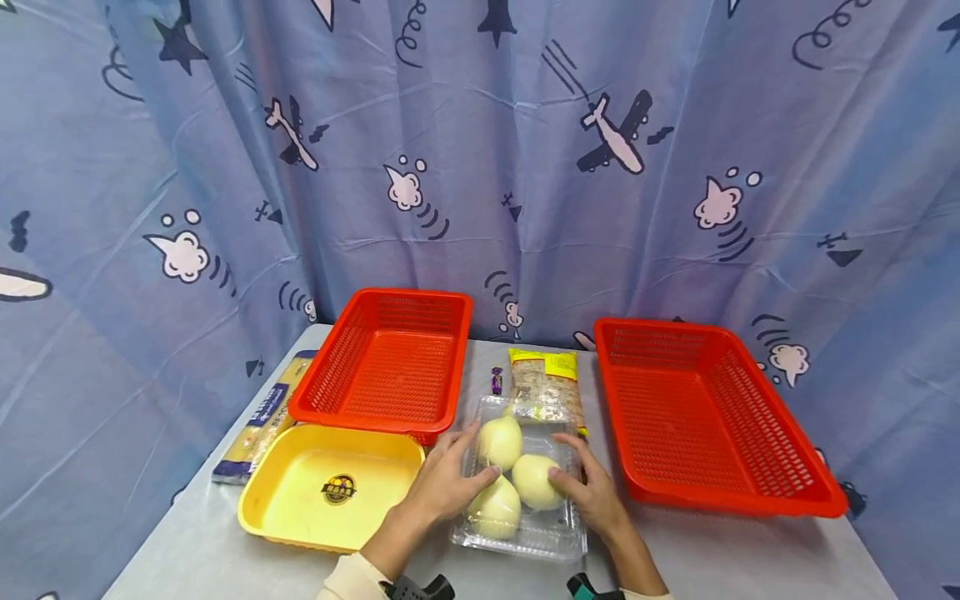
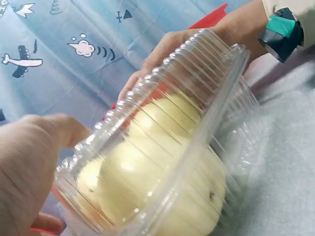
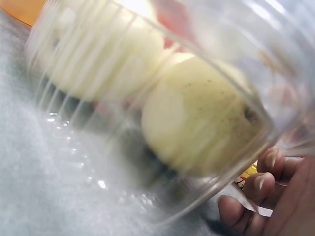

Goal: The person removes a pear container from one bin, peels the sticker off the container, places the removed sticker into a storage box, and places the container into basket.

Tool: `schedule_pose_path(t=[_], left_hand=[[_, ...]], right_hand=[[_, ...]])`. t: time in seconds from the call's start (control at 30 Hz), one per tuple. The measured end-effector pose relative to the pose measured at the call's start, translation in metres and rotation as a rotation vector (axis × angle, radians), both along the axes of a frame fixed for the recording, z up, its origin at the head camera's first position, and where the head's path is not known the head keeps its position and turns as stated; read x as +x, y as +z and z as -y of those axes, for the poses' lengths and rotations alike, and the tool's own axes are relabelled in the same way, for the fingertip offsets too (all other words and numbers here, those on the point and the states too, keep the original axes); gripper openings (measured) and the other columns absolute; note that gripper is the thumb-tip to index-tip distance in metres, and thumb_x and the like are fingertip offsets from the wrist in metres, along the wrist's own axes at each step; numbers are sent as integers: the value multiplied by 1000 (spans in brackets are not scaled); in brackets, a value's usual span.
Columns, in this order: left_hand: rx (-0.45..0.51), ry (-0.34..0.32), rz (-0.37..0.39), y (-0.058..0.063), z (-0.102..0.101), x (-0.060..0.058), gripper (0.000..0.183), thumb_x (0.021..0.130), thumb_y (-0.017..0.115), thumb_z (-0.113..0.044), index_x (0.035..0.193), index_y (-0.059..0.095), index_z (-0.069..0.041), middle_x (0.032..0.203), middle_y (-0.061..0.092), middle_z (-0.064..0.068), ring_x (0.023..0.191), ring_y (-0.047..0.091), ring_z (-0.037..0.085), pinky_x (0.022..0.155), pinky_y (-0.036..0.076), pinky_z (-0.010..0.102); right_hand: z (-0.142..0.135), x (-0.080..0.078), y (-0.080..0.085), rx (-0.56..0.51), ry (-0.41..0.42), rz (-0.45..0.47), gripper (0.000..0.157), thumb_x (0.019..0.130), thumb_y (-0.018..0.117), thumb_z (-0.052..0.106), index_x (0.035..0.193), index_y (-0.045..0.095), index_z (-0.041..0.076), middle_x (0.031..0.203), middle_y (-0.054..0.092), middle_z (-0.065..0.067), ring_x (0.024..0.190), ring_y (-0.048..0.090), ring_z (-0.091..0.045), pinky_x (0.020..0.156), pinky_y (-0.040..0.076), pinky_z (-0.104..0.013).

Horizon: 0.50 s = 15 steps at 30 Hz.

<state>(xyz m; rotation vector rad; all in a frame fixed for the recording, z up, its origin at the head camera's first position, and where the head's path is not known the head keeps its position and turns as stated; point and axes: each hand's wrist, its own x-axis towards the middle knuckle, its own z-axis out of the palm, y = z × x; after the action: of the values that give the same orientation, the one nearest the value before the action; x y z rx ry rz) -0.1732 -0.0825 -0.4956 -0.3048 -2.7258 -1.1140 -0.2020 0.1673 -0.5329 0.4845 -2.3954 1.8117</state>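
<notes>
A clear plastic clamshell box (image 1: 536,546) with three pale yellow pears (image 1: 496,510) in it is at the front middle of the table. My left hand (image 1: 442,482) holds its left side, thumb over the top and fingers along the edge. From the right, my right hand (image 1: 597,493) grips the opposite side, its thumb also over the top. In the left wrist view, the ridged box wall (image 2: 197,73) stands before the pears. Curled fingers of the right hand (image 3: 275,191) show at the box's lower corner in the right wrist view.
Behind the box lie a yellow-topped bag of grain-like food (image 1: 551,367) and a small purple wrapped candy (image 1: 497,381). Red baskets stand at left (image 1: 405,421) and right (image 1: 720,500). A yellow basin (image 1: 300,492) and a long yellow-and-blue packet (image 1: 262,417) are at left. A patterned curtain (image 1: 480,167) hangs behind.
</notes>
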Motion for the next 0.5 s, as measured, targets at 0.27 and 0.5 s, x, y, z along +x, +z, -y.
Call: schedule_pose_path(t=[0.27, 0.5], left_hand=[[-52, -39, 111, 4, -1, -4, 78, 84, 69, -48, 149, 40, -16, 118, 53, 22, 107, 55, 38, 85, 47, 53], [-16, -78, 170, 10, 0, -9, 74, 83, 73, -41, 147, 44, -16, 122, 50, 29, 108, 52, 40, 88, 45, 57]], right_hand=[[-1, 6, 9, 52, -19, 24, 51, 86, 70, 13, 134, 54, 12, 135, 50, -18, 120, 44, -34, 97, 32, -50], [-2, 8, 27, 199, -44, 93, 54, 88, 70, 25, 139, 53, 18, 139, 50, -14, 124, 44, -38, 95, 35, -61]])
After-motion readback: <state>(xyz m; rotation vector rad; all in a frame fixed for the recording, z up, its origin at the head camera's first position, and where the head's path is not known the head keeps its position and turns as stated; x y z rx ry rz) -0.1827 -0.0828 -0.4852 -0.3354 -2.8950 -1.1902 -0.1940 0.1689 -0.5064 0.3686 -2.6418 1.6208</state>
